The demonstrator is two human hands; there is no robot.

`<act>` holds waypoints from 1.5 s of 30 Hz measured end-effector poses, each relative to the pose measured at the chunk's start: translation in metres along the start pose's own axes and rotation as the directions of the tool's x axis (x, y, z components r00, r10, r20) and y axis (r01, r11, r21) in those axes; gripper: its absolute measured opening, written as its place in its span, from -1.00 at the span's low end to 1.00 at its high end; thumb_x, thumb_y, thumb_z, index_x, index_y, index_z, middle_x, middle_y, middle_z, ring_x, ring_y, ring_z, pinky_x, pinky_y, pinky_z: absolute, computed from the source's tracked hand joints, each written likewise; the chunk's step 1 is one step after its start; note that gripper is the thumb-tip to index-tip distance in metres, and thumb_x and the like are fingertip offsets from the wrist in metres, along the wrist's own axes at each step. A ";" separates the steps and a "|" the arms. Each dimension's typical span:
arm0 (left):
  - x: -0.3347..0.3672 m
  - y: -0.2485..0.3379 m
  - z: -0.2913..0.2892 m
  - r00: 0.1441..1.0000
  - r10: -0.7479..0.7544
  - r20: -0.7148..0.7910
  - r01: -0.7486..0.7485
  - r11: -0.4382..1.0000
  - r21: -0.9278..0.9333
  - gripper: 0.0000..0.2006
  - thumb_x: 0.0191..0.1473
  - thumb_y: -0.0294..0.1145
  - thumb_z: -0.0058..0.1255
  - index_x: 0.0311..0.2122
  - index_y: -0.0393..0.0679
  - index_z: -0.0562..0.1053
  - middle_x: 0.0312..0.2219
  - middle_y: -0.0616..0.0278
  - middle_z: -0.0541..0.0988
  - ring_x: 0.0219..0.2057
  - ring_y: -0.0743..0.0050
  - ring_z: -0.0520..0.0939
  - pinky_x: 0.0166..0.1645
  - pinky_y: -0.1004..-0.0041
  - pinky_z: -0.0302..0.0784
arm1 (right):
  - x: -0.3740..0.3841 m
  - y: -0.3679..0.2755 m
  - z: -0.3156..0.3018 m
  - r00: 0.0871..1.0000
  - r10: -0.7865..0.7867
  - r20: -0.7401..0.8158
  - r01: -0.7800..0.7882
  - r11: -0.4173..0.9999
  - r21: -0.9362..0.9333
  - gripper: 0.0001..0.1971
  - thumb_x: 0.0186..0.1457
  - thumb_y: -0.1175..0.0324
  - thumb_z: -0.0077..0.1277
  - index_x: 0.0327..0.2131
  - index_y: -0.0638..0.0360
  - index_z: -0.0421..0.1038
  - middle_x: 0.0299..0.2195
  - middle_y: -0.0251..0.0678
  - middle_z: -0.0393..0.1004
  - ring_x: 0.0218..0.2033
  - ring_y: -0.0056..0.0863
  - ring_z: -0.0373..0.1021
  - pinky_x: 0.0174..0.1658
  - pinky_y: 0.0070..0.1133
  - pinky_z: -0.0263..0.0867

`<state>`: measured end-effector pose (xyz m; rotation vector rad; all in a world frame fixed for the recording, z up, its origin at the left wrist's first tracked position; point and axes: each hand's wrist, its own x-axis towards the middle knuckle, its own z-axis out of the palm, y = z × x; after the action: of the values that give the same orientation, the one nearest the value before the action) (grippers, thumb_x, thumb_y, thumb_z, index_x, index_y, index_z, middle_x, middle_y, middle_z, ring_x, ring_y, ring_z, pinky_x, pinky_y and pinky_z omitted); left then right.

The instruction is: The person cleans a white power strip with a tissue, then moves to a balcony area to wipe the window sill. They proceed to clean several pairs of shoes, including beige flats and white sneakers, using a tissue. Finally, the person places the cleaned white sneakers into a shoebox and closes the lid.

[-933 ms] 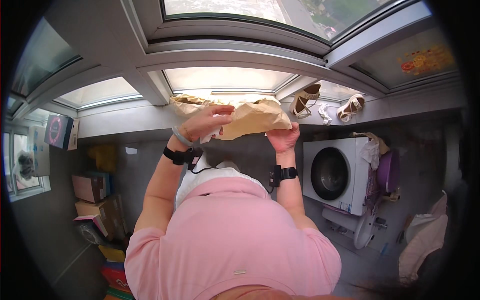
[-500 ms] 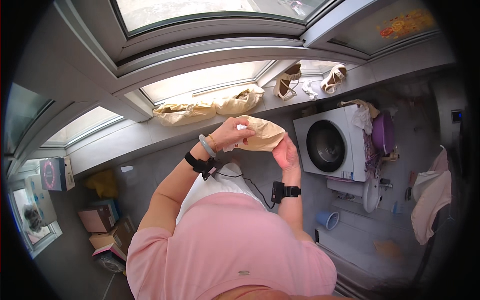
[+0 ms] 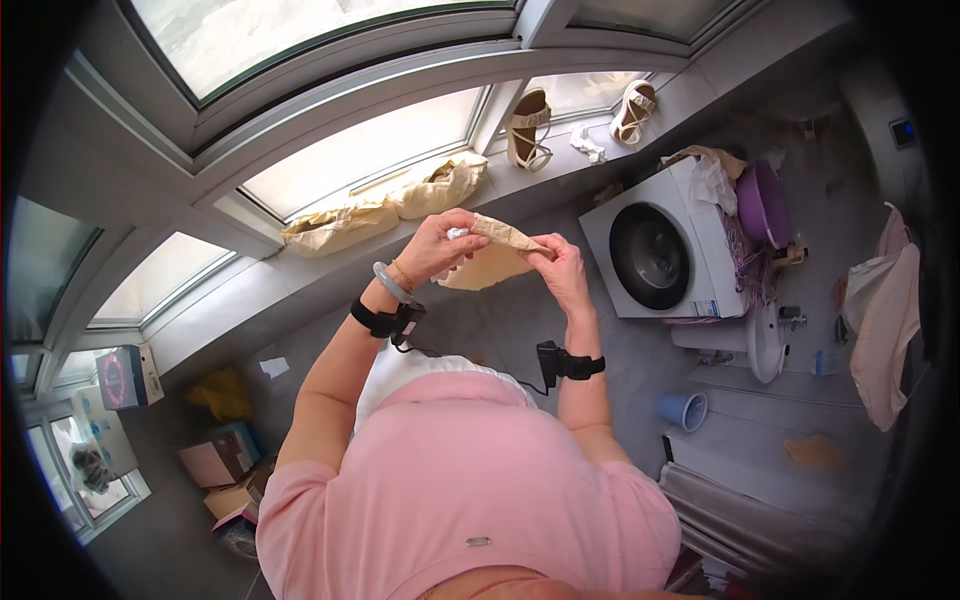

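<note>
A cream cloth bag [image 3: 488, 270] is stretched between my two hands, its upper edge folded over and its body hanging below. My left hand [image 3: 440, 245] is closed on the bag's left end, with a bit of crumpled white paper [image 3: 457, 234] also caught in its fingers. At the other end, my right hand [image 3: 562, 268] pinches the folded edge. On the ledge beyond my left hand lie two more cream cloth bundles, a left one [image 3: 340, 227] and a right one [image 3: 440, 186]; what they contain is hidden.
Strappy sandals [image 3: 527, 130] and crumpled white paper [image 3: 588, 145] rest on the window ledge [image 3: 225, 290]. To the right stands a front-loading washing machine [image 3: 622, 255], with a purple basin [image 3: 762, 207] beside it. A blue bucket [image 3: 683, 409] is lower right; cardboard boxes [image 3: 215, 460] are stacked left.
The bag's upper edge has been turned over between my hands, and my right hand has moved up and closer to my left. The whole view has shifted and turned slightly.
</note>
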<state>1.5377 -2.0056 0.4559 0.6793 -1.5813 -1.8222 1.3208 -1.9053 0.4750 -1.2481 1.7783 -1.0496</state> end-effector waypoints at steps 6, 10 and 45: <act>0.021 -0.001 0.022 0.971 0.229 -0.062 -0.208 0.947 0.243 -0.73 -0.09 -0.28 0.29 -0.32 -0.24 0.55 0.01 0.21 0.33 -0.20 0.53 0.50 -0.24 0.54 0.49 | -0.002 0.019 -0.040 0.967 -0.246 -0.066 0.247 0.969 0.007 -0.83 -0.08 0.41 0.17 -0.34 0.20 0.55 0.06 -0.25 0.27 0.02 -0.40 0.27 0.02 -0.52 0.23; 0.024 0.010 0.043 0.981 -0.040 0.189 0.038 0.999 0.016 -0.70 -0.08 -0.27 0.28 -0.25 -0.21 0.57 0.10 0.18 0.31 -0.05 0.47 0.44 -0.11 0.52 0.46 | -0.014 0.019 -0.069 0.982 -0.165 0.094 0.105 0.884 0.456 -0.79 -0.01 0.45 0.06 -0.24 0.25 0.49 -0.02 -0.30 0.39 -0.03 -0.55 0.30 0.05 -0.60 0.18; 0.115 -0.020 0.290 0.835 -0.323 0.445 0.296 0.946 0.132 -0.37 -0.16 -0.22 0.35 0.02 -0.22 0.35 -0.42 0.35 0.52 -0.64 0.74 0.42 -0.61 0.66 0.30 | -0.117 0.139 -0.222 0.873 0.131 -0.470 0.188 0.799 0.572 -0.67 0.03 0.34 0.14 -0.12 0.26 0.44 -0.23 -0.37 0.51 -0.25 -0.66 0.41 -0.21 -0.61 0.35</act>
<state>1.2466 -1.8952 0.4810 0.5786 -1.9210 -2.3189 1.1054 -1.7172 0.4524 -0.6306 1.5475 -1.9041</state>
